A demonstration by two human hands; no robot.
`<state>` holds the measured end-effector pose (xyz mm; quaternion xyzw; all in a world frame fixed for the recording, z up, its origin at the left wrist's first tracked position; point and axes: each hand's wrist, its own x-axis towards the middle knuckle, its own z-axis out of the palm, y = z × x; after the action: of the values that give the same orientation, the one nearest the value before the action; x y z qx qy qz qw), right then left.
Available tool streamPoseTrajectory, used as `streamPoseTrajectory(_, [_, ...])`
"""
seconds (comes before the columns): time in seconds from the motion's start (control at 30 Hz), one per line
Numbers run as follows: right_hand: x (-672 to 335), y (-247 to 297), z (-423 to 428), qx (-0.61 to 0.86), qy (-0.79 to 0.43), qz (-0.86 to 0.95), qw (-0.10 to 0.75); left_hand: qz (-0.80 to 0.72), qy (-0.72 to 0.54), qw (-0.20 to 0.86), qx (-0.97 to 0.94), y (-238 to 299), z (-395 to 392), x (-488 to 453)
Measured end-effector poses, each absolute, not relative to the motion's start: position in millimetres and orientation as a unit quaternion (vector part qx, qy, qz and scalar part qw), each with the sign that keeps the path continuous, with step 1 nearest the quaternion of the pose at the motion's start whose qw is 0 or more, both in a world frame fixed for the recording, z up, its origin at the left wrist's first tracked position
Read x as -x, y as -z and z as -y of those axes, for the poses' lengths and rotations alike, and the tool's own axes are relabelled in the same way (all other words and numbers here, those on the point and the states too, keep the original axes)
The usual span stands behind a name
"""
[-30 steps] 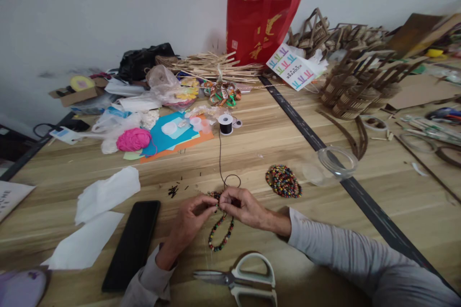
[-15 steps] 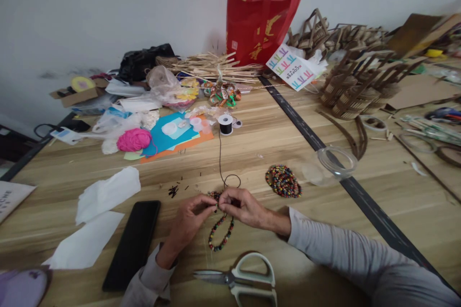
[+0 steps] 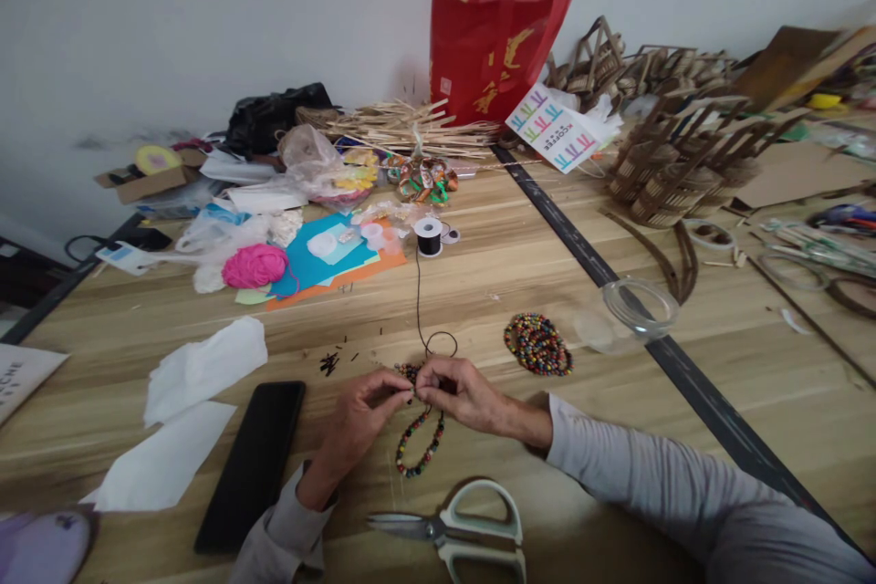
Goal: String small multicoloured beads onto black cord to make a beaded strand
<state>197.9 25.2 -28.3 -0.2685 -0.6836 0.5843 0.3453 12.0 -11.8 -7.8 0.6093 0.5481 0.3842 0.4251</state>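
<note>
Beads (image 3: 411, 473) on a strand form a narrow loop on the table (image 3: 581, 511), just below the meeting fingertips, near side. Right hand (image 3: 466, 397): thumb and forefinger pinched, by the look of it on the black cord (image 3: 419, 297), which runs in behind the fingers and out below toward the strand. Left hand (image 3: 362, 415): thumb and forefinger brought up to the right's tips, other fingers curled; can't tell if it grips a bead or a cord end, too small. For clean work: hold the cord short and firm in the right, keep its tip stiff, line up with the left, small moves only. Don't slacken the right pinch, or the strung beads could slide. Leave the slack loop to the spool (image 3: 430, 245) untwisted; a snag there would tug the pinch. Strand looks good: small round beads, mixed red, green, yellow, dark, glossy, closely packed round the bottom, bare cord at the top right. More beads (image 3: 405, 370) lie partly hidden behind the fingertips. Scissors (image 3: 483, 525) lie just below the loop, blades pointing left; mind the sleeves there.
</note>
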Motion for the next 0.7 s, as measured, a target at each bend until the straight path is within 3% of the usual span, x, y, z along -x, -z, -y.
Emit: streamPoseTrajectory(0.7, [-197.4,30.7,-25.3,0.282,-0.588,0.677,0.341,-0.533,-0.396,0.407,-0.627,9.5,10.9,-9.7])
